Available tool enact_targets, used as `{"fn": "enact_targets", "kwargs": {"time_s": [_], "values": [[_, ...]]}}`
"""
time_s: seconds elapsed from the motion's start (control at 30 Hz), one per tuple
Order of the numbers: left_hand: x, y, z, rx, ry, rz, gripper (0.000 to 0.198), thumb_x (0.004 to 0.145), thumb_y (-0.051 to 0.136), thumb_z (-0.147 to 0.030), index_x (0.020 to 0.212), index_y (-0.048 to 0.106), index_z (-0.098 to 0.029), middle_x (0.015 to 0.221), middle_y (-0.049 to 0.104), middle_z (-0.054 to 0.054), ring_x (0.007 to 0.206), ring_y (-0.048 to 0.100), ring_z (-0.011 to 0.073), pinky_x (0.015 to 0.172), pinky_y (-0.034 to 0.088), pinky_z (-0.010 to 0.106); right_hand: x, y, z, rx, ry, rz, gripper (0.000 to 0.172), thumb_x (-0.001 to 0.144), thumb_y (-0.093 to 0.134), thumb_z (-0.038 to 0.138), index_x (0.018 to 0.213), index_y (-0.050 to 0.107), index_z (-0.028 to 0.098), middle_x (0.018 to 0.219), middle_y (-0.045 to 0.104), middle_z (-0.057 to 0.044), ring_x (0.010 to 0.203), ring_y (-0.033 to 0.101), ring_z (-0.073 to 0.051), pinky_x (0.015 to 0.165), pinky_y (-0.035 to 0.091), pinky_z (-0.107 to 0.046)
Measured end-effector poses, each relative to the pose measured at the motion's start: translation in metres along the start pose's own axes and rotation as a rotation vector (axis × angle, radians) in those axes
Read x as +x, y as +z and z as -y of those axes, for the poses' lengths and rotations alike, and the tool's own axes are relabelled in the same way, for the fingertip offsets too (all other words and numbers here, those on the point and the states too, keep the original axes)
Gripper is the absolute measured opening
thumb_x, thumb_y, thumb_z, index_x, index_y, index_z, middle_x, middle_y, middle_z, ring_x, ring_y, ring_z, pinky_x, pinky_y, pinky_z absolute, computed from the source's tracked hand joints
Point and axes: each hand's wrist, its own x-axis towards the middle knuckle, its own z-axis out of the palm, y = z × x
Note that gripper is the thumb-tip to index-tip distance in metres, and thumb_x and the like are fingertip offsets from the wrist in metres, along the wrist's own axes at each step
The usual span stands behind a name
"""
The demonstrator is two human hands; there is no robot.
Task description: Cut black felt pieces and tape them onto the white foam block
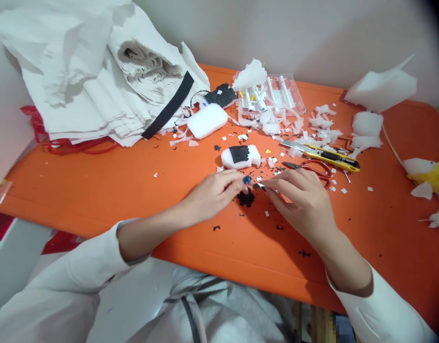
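Note:
My left hand (219, 193) and my right hand (301, 197) meet near the front of the table, both with fingers pinched. Between their fingertips is a small black piece (255, 186) with a white part beside it. A shiny blue spot shows at the tip of my left thumb or finger; I cannot tell what it is. Just beneath the fingertips lies a pile of small black cut pieces (245, 198). Beyond the hands rests a white foam shape (229, 157), partly covered with overlapping black pieces.
A yellow utility knife (330, 156) and red-handled scissors (314, 166) lie to the right. Behind are a white foam block (207, 121), a black strip (169, 105), a clear marker box (298, 97) and stacked white sheets (98, 100). A yellow-white fish figure (428, 175) is far right.

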Motion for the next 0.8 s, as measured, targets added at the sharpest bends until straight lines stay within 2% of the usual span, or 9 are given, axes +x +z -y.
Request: {"fn": "enact_targets", "kwargs": {"time_s": [0.1, 0.17, 0.23, 0.33, 0.43, 0.53, 0.6, 0.7, 0.8], "values": [[0.002, 0.003, -0.002, -0.413, -0.276, 0.148, 0.042, 0.097, 0.038, -0.045, 0.091, 0.067, -0.015, 0.076, 0.068, 0.004, 0.049, 0.042, 0.0065, 0.042, 0.03, 0.018, 0.0, -0.002, 0.0, -0.117, -0.096, -0.036, 0.008, 0.088, 0.063, 0.017, 0.093, 0.068, 0.021, 0.083, 0.072, -0.002, 0.076, 0.057, -0.019, 0.076, 0.04, -0.034], [0.003, 0.005, -0.003, -0.545, -0.392, 0.182, 0.035, 0.091, 0.051, -0.047, 0.087, 0.065, -0.015, 0.075, 0.066, 0.002, 0.043, 0.033, 0.0037, 0.037, 0.019, 0.017, 0.001, -0.003, 0.0, -0.161, -0.149, -0.038, 0.011, 0.087, 0.064, 0.016, 0.097, 0.067, 0.021, 0.085, 0.073, 0.0, 0.075, 0.056, -0.018, 0.078, 0.039, -0.035], [0.004, 0.007, -0.003, -0.599, -0.432, 0.165, 0.028, 0.085, 0.061, -0.043, 0.084, 0.063, -0.016, 0.075, 0.065, 0.0, 0.042, 0.032, 0.0021, 0.037, 0.017, 0.016, 0.001, -0.004, 0.001, -0.188, -0.166, -0.032, 0.012, 0.087, 0.065, 0.016, 0.098, 0.067, 0.021, 0.085, 0.074, 0.001, 0.075, 0.056, -0.018, 0.079, 0.038, -0.035], [0.006, 0.008, -0.002, -0.58, -0.391, 0.123, 0.02, 0.083, 0.064, -0.036, 0.081, 0.061, -0.016, 0.073, 0.065, -0.001, 0.045, 0.04, 0.0027, 0.041, 0.027, 0.016, 0.001, -0.003, 0.001, -0.191, -0.122, -0.009, 0.007, 0.089, 0.064, 0.019, 0.094, 0.068, 0.022, 0.083, 0.073, 0.001, 0.077, 0.057, -0.018, 0.077, 0.038, -0.035], [0.006, 0.01, 0.002, -0.419, -0.282, 0.06, 0.015, 0.084, 0.063, -0.03, 0.078, 0.063, -0.016, 0.072, 0.066, -0.001, 0.059, 0.054, 0.0068, 0.056, 0.042, 0.018, 0.0, -0.001, 0.0, -0.153, -0.076, 0.037, 0.007, 0.09, 0.062, 0.022, 0.092, 0.069, 0.023, 0.083, 0.072, 0.0, 0.078, 0.056, -0.019, 0.073, 0.037, -0.034], [0.005, 0.009, 0.005, -0.236, -0.215, 0.024, 0.017, 0.085, 0.062, -0.031, 0.077, 0.066, -0.016, 0.073, 0.068, -0.001, 0.067, 0.059, 0.0105, 0.063, 0.043, 0.02, -0.002, 0.0, -0.001, -0.098, -0.055, 0.06, 0.01, 0.092, 0.06, 0.022, 0.094, 0.07, 0.022, 0.082, 0.072, -0.001, 0.077, 0.056, -0.019, 0.073, 0.038, -0.033], [0.004, 0.007, 0.005, -0.171, -0.202, 0.014, 0.018, 0.086, 0.061, -0.031, 0.077, 0.067, -0.017, 0.075, 0.069, 0.0, 0.07, 0.06, 0.0116, 0.064, 0.043, 0.021, -0.001, -0.001, -0.002, -0.064, -0.046, 0.071, 0.018, 0.092, 0.061, 0.027, 0.107, 0.069, 0.021, 0.086, 0.072, -0.002, 0.079, 0.056, -0.02, 0.074, 0.04, -0.034], [0.004, 0.004, 0.004, -0.092, -0.168, -0.061, 0.017, 0.086, 0.061, -0.031, 0.078, 0.068, -0.017, 0.079, 0.069, 0.0, 0.069, 0.058, 0.0119, 0.062, 0.041, 0.021, 0.002, -0.007, -0.005, -0.008, -0.039, 0.144, 0.043, 0.092, 0.059, 0.033, 0.132, 0.056, 0.019, 0.104, 0.072, -0.007, 0.089, 0.057, -0.023, 0.08, 0.044, -0.036], [0.004, 0.003, 0.003, -0.049, -0.143, -0.091, 0.016, 0.086, 0.06, -0.03, 0.081, 0.068, -0.017, 0.083, 0.069, 0.0, 0.068, 0.057, 0.0117, 0.06, 0.039, 0.021, 0.002, -0.016, -0.017, 0.035, 0.06, 0.204, 0.05, 0.095, 0.054, 0.032, 0.142, 0.044, 0.02, 0.11, 0.07, -0.009, 0.096, 0.059, -0.026, 0.083, 0.046, -0.037]]}}
